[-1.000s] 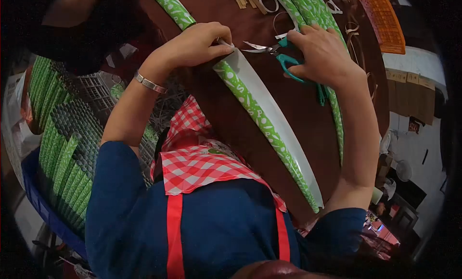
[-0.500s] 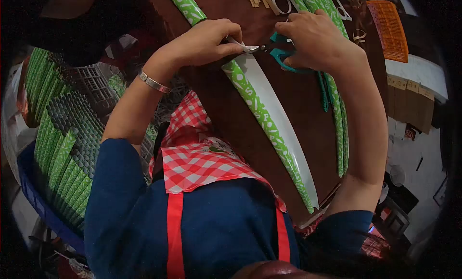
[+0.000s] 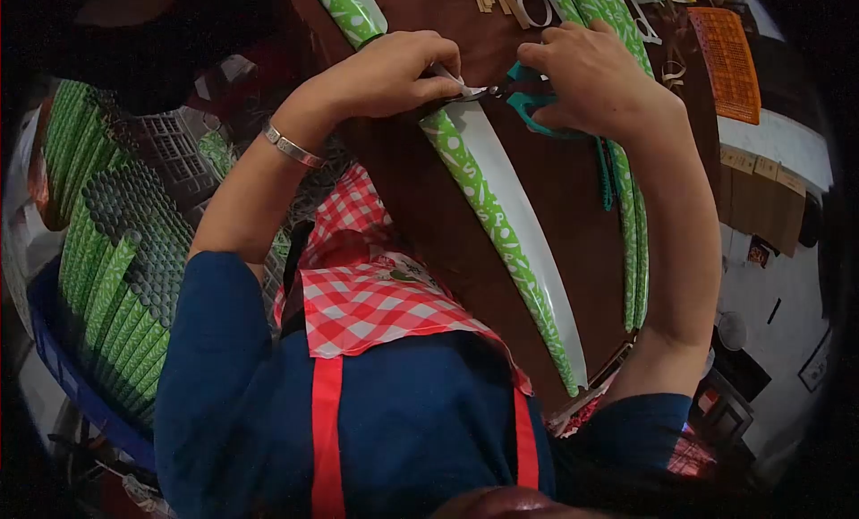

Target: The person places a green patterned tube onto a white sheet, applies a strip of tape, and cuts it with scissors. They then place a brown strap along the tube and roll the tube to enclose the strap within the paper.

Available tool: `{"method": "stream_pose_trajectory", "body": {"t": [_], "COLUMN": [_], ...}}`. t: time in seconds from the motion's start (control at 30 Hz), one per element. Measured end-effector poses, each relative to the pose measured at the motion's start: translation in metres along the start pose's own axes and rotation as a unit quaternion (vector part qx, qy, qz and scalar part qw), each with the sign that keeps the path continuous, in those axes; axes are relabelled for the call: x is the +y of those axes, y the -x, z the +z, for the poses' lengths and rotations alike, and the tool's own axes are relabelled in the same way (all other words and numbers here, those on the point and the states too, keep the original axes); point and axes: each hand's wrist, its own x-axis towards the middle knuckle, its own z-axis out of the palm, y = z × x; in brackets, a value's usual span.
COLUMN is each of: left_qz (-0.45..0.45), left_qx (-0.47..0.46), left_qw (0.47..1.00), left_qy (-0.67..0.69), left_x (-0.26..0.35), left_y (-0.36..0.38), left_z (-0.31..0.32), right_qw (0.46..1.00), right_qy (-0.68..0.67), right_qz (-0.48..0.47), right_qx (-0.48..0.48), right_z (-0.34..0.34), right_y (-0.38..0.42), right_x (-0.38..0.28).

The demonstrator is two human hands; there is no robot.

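My right hand has its fingers through the teal handles of a pair of scissors, which are parted. The metal blades point left toward my left hand. Thumb and fingers of that hand pinch a white strip end right at the blade tips. Below the blades a long green sheet with white print lies on the brown table, partly rolled, its white inner side showing. Whether the pinched white piece is still joined to this sheet is hidden. Behind my left hand is another green roll.
Green printed tubes lie beneath and beside my right forearm. An orange basket sits at the far right edge, near a white ring. To my left, a blue crate holds many stacked green tubes.
The view has shifted slightly. Both hands stay close together around the scissors and the white strip end, with only a small movement of the fingers.
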Motion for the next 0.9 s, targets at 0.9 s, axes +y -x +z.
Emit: {"method": "stream_pose_trajectory", "body": {"t": [0.9], "left_qz": [-0.026], "left_qx": [0.022], "left_qw": [0.999], "left_qy": [0.020], "left_x": [-0.001], "left_y": [-0.005], "left_z": [-0.001], "right_qw": [0.997], "right_qy": [0.007], "right_qz": [-0.002], "right_qx": [-0.078], "right_z": [-0.023], "right_y": [-0.014], "right_x": [0.000]}}
